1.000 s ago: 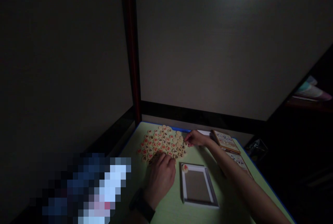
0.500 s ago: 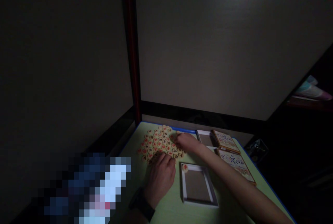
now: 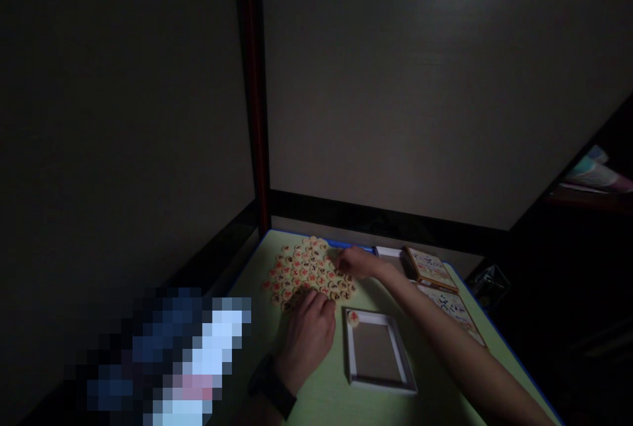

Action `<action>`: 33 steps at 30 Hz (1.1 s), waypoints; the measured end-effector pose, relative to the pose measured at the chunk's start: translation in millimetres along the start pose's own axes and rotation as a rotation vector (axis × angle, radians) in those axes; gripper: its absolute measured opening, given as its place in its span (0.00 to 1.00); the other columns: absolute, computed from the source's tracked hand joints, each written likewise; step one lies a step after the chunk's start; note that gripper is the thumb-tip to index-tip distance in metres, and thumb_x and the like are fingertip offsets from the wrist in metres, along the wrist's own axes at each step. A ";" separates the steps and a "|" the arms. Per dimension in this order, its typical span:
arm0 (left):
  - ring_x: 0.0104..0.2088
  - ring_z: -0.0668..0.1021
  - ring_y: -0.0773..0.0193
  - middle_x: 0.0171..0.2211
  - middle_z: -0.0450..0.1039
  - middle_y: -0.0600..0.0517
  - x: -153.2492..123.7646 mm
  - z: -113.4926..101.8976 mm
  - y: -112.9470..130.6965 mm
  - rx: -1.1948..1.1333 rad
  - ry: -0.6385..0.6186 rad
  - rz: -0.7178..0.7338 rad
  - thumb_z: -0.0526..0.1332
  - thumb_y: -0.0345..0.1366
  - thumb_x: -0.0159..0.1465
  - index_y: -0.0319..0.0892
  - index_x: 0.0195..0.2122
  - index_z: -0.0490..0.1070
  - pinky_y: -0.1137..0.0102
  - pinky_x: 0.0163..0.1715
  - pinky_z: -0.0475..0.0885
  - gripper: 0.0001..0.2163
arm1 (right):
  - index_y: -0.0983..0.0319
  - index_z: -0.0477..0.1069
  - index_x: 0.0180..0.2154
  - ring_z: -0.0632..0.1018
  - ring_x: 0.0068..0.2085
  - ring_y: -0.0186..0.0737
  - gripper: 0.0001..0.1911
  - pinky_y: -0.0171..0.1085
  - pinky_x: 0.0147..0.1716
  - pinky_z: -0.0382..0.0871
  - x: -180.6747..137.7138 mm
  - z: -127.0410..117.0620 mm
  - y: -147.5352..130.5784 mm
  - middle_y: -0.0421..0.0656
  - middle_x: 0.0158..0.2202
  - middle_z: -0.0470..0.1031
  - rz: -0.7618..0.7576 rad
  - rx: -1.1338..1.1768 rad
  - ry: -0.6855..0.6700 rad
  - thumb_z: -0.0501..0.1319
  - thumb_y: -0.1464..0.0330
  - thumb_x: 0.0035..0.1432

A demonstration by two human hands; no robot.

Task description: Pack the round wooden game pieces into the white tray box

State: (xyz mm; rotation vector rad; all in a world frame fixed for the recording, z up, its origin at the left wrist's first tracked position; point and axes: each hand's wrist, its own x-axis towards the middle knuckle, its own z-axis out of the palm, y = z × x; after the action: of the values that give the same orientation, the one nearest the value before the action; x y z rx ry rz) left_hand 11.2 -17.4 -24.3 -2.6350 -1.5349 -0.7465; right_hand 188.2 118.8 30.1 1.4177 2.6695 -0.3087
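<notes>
Round wooden Chinese chess pieces (image 3: 297, 273) with red and black characters lie spread on the green table (image 3: 277, 239). My left hand (image 3: 310, 328), a dark watch on its wrist, rests at the near edge of the pieces, its fingers curled together and their tips hidden from me. Across the spread, my right hand (image 3: 357, 261) reaches to the far right side of the pieces with bent, closed fingers; whatever is between them is hidden. An open shallow box tray (image 3: 408, 366) stands right of my left hand, with one red-marked piece (image 3: 353, 318) in its far left corner.
Under and beyond my right forearm lie two printed boxes (image 3: 430, 268) and a second open tray (image 3: 388, 252), partly covered. A wall (image 3: 395, 116) rises behind the table. A blurred patch (image 3: 198, 360) covers the lower left, and a bin-like container (image 3: 489, 284) stands off the right edge.
My right hand has shifted slightly to the right and up at the edge of the pieces. My left hand stays almost where it was. The view has moved a little.
</notes>
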 end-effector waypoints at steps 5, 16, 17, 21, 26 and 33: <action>0.44 0.75 0.56 0.39 0.76 0.49 -0.2 2.0 -0.2 0.005 -0.004 -0.006 0.55 0.28 0.67 0.42 0.40 0.76 0.60 0.47 0.72 0.09 | 0.62 0.84 0.36 0.82 0.33 0.37 0.17 0.28 0.32 0.69 7.8 7.4 16.5 0.41 0.32 0.84 0.032 0.112 0.008 0.59 0.81 0.50; 0.45 0.75 0.55 0.40 0.76 0.49 -0.5 4.6 -1.4 0.005 -0.007 -0.008 0.56 0.27 0.67 0.42 0.40 0.76 0.59 0.47 0.72 0.09 | 0.59 0.83 0.37 0.83 0.42 0.44 0.15 0.33 0.40 0.71 0.2 6.3 14.7 0.46 0.38 0.85 0.106 0.036 0.102 0.60 0.77 0.53; 0.45 0.75 0.55 0.40 0.76 0.49 -0.6 5.0 -1.5 0.003 -0.006 -0.009 0.56 0.27 0.67 0.42 0.40 0.76 0.58 0.48 0.72 0.09 | 0.59 0.83 0.38 0.83 0.43 0.47 0.14 0.35 0.41 0.71 -1.4 6.0 11.3 0.48 0.39 0.84 0.120 0.012 0.111 0.60 0.76 0.54; 0.45 0.75 0.56 0.40 0.76 0.49 -1.0 6.8 -1.7 -0.004 -0.003 -0.006 0.56 0.27 0.67 0.42 0.41 0.76 0.59 0.48 0.72 0.09 | 0.64 0.82 0.38 0.82 0.44 0.54 0.12 0.40 0.41 0.71 -4.0 9.4 -0.6 0.57 0.41 0.82 0.155 -0.044 0.114 0.59 0.74 0.56; 0.46 0.75 0.56 0.41 0.76 0.49 -1.1 8.2 -2.1 -0.006 0.006 0.000 0.55 0.27 0.67 0.42 0.42 0.75 0.59 0.49 0.72 0.10 | 0.65 0.81 0.32 0.82 0.37 0.45 0.10 0.33 0.35 0.70 2.3 11.6 3.3 0.51 0.35 0.83 0.103 0.037 0.055 0.60 0.78 0.53; 0.45 0.74 0.56 0.39 0.75 0.49 -1.0 6.9 -2.3 -0.007 0.002 0.004 0.56 0.27 0.66 0.42 0.41 0.75 0.59 0.48 0.73 0.09 | 0.63 0.82 0.34 0.79 0.26 0.34 0.20 0.27 0.26 0.68 15.2 19.0 27.2 0.39 0.28 0.82 0.109 0.205 0.061 0.55 0.84 0.48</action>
State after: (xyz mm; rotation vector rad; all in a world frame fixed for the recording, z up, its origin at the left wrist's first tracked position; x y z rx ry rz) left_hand 11.7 -15.4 -31.3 -2.6411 -1.5286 -0.7556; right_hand 202.1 141.6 5.3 1.6486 2.6594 -0.5506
